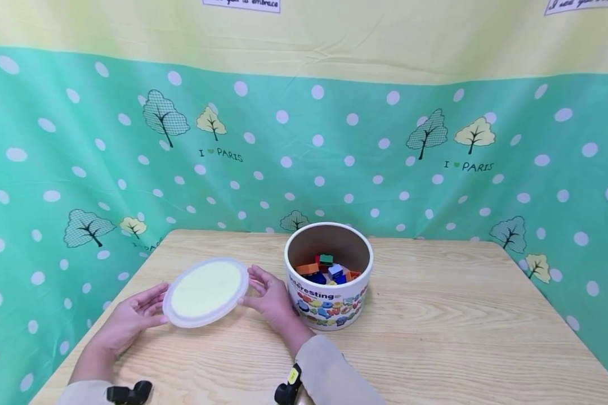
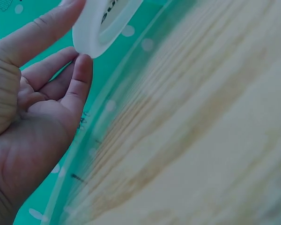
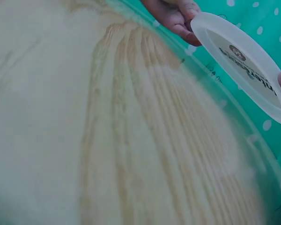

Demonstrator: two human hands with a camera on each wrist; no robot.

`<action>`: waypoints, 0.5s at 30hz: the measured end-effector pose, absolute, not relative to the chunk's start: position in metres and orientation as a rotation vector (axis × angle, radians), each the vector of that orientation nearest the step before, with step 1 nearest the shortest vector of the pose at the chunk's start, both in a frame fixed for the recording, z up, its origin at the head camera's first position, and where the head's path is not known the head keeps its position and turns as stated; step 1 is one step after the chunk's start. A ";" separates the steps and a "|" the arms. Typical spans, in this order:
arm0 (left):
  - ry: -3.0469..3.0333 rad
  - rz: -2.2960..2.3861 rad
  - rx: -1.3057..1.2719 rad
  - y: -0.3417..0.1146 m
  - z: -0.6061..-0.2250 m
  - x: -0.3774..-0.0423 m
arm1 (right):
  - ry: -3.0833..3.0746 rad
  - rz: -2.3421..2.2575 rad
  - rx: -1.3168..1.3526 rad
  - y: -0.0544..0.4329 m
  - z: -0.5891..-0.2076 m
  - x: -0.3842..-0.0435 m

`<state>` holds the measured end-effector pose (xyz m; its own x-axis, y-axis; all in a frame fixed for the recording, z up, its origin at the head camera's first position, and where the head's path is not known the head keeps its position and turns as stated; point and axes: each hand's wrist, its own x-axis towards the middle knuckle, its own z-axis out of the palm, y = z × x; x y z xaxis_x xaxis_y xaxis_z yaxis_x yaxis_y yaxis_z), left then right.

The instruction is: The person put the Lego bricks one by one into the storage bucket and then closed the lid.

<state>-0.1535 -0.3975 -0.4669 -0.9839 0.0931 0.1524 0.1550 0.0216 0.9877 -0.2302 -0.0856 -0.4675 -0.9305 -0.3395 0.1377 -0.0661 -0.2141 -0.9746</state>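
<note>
A round white lid [image 1: 206, 291] with a pale yellow middle is held tilted above the table's left half. My left hand [image 1: 130, 319] pinches its left edge between thumb and fingers. On the opposite edge, my right hand [image 1: 273, 299] grips the rim, close beside the bucket. Dark printing shows on the face of the lid [image 3: 243, 63] in the right wrist view. In the left wrist view, the thumb and fingers of the left hand [image 2: 37, 93] meet at the rim. A white bucket [image 1: 329, 306] with colourful letters stands uncovered, holding several toy bricks [image 1: 336, 271].
The wooden table [image 1: 451, 315] stretches to the right of the bucket. Behind it and along both sides hangs a green curtain [image 1: 334, 152] with white dots and printed trees. Black straps with small devices sit on both wrists.
</note>
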 end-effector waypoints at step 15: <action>-1.989 -2.362 -0.533 -0.397 -0.453 -0.150 | 2.035 -2.281 -0.591 -0.079 -0.445 -0.218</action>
<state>-0.1498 -0.3967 -0.4534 -0.9422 0.2099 0.2612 0.2218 -0.1940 0.9556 -0.2177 -0.0792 -0.4453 -0.9276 -0.2689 0.2593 -0.2272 -0.1450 -0.9630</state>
